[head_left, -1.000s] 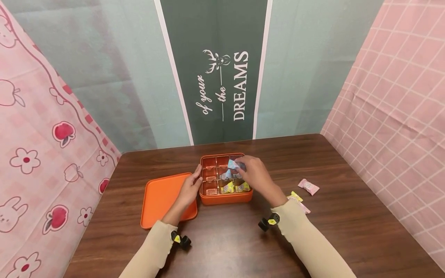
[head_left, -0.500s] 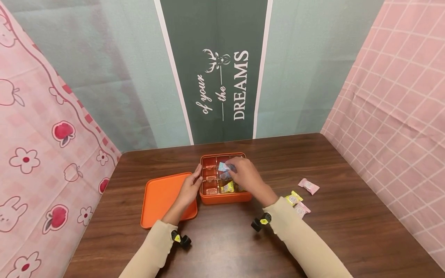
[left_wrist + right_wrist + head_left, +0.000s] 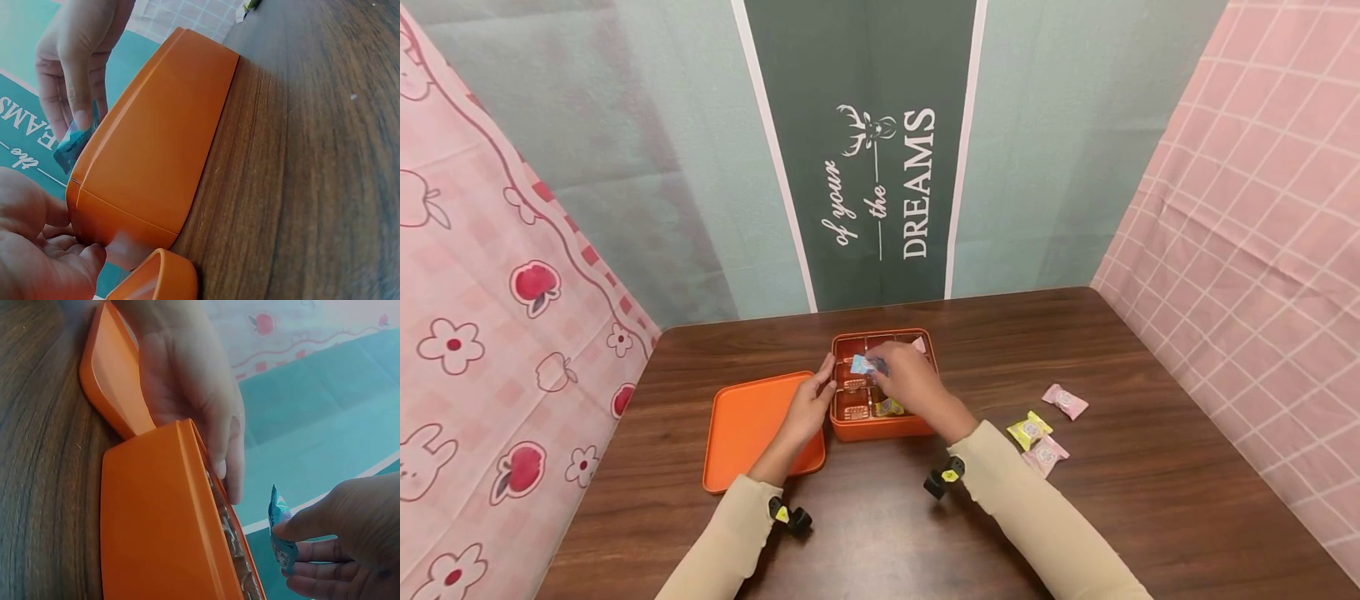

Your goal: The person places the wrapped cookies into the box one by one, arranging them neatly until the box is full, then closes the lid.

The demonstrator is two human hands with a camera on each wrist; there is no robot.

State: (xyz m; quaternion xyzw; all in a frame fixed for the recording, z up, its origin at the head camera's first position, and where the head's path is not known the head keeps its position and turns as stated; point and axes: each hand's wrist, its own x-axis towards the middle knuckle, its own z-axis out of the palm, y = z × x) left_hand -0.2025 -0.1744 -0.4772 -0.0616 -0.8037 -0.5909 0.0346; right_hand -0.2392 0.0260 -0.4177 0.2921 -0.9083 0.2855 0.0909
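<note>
A small candy in a shiny, crimped blue wrapper [image 3: 860, 365] is pinched between the thumb and fingers of the right hand [image 3: 912, 379], just ahead of its fingertips and above the box. Under that hand stands the box [image 3: 883, 428], smooth orange and squarish with rounded corners, fitted with a clear, glossy insert [image 3: 855, 411] of square compartments; a yellow-wrapped candy [image 3: 890, 407] lies in it just on the near side of the hand, and a pink wrapper [image 3: 919, 343] shows beyond the knuckles. The left hand [image 3: 807, 410] rests against the box's left side, its fingers extended. Partly beneath that hand's wrist lies the flat orange lid [image 3: 748, 429] on the wood-grained counter [image 3: 865, 525]. To the right of the right hand lie a loose yellow candy [image 3: 1029, 430] and two pink candies [image 3: 1065, 402]. The right wrist view shows a gap between the blue wrapper and the box rim that the head view hides; the left wrist view shows a fine seam along the outer wall.
</note>
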